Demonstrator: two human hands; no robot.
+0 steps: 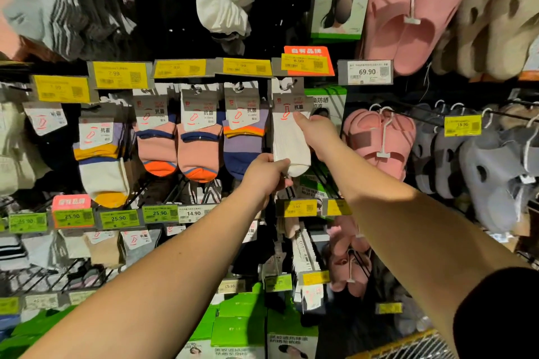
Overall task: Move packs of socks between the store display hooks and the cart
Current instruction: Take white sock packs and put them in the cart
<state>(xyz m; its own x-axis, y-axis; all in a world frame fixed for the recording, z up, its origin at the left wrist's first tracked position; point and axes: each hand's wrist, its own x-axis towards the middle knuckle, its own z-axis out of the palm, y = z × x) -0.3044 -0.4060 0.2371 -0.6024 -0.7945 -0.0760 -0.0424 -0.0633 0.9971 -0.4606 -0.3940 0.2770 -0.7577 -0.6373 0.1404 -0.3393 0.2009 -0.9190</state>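
Note:
A white sock pack [288, 137] with a grey card header hangs from a display hook [287, 84] in the middle row. My left hand [267, 173] pinches the pack's toe end from below. My right hand [316, 132] grips its right edge, thumb on the front near the card. To the left, on neighbouring hooks, hang a purple and navy pack [245, 137], two pink and orange packs [198, 148] and a white, yellow and purple pack [102, 160]. A strip of the yellow wire cart [414, 345] shows at the bottom right.
Yellow price tags [248, 66] line the rail above the hooks. Pink slippers [382, 140] and grey slippers [481, 160] hang to the right. More sock packs and green boxes [239, 326] fill the lower rows.

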